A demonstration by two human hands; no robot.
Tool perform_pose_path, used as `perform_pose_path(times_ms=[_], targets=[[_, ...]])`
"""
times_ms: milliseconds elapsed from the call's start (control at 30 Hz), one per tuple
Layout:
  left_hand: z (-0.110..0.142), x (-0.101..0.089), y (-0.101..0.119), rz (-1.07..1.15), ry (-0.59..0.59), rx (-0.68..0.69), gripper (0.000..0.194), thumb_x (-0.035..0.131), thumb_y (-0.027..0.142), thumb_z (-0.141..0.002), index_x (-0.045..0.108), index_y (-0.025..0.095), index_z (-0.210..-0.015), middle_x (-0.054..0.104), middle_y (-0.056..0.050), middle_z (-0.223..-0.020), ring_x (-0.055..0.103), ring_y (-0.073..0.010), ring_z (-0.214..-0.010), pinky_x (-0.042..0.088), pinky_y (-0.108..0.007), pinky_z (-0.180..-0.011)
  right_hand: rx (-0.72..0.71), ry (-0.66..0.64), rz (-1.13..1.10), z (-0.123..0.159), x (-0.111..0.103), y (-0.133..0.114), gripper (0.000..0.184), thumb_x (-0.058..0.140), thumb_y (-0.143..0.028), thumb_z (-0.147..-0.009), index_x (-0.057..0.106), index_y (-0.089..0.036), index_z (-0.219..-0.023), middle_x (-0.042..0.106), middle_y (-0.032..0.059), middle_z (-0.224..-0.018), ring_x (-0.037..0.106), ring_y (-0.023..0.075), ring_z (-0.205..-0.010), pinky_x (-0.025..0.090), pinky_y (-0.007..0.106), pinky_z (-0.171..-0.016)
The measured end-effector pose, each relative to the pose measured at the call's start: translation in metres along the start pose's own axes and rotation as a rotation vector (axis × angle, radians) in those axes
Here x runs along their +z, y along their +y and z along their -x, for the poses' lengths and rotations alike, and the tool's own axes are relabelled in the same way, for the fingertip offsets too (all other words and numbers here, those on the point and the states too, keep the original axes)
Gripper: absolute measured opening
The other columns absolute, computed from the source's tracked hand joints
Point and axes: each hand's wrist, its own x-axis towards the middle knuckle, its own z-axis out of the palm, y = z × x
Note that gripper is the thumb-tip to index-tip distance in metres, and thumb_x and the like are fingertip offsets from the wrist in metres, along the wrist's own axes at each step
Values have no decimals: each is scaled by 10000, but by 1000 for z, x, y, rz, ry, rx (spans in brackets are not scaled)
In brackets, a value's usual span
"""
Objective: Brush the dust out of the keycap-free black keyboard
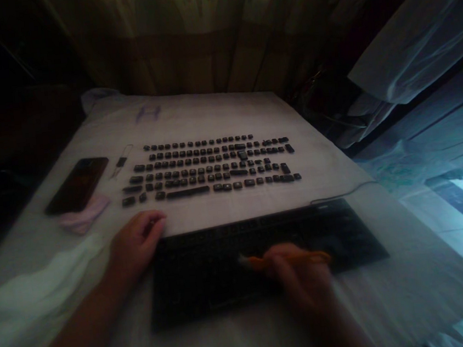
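Observation:
A black keyboard (225, 268) with its keycaps off lies on the white-covered table before me, blurred by motion. My left hand (137, 241) rests at its far left corner, fingers curled and thumb along the edge, holding it there. Between the fingers of my right hand (297, 271) is a small orange-handled brush (257, 262). Its pale bristles point left, over the middle of the keyboard; whether they touch it I cannot tell. Beyond the keyboard, the loose black keycaps (201, 170) are laid out in rows, with the long space bar (187, 192) in the nearest row.
On the left a dark phone (79, 184) lies partly over a pink cloth (85, 215). A small tool with a wire loop (121, 162) sits beside the rows. White crumpled fabric (41, 293) covers the near left. A cable (345, 192) runs rightward from the keyboard. Curtains (202, 49) hang behind.

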Motion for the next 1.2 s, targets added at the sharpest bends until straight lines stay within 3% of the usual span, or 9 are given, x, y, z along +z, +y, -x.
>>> perform_pose_path(times_ms=[200,433,533,733,1200], targets=[[0,-1,2,-12,-10,-17,331,481,467,-838,691,236,-947,749,-34,-941,685,-207,-823,527,-339,-777,8,-18,-40,1,-2,-6,152,526,-155,-960,648,-245,-953,696,-41,-696,665,134,-564,522,237,-538],[0,-2,4,-22,-20,-23,339,475,466,-838,692,232,-954,749,-34,-942,681,-207,-827,529,-343,-798,264,326,-54,3,-4,-15,197,527,-238,-998,689,-250,-888,657,-49,-646,614,109,-527,481,222,-524],[0,-1,3,-15,-20,-19,336,479,466,-836,692,234,-954,747,-33,-942,679,-208,-832,529,-340,-795,288,408,-40,3,-3,-15,224,520,-287,-1014,690,-240,-876,643,-42,-658,601,110,-530,473,234,-527],[0,-1,3,-22,-24,-28,333,480,470,-841,691,238,-955,744,-27,-930,678,-206,-814,530,-341,-789,219,363,18,2,-4,-8,256,503,-293,-1022,695,-236,-862,598,-49,-608,562,120,-510,451,257,-532],[0,0,1,0,-10,-5,315,499,469,-840,689,244,-951,749,-27,-938,682,-202,-812,534,-339,-787,99,189,5,2,-8,-1,179,534,-166,-960,683,-251,-911,681,-41,-706,619,129,-557,493,253,-553]])
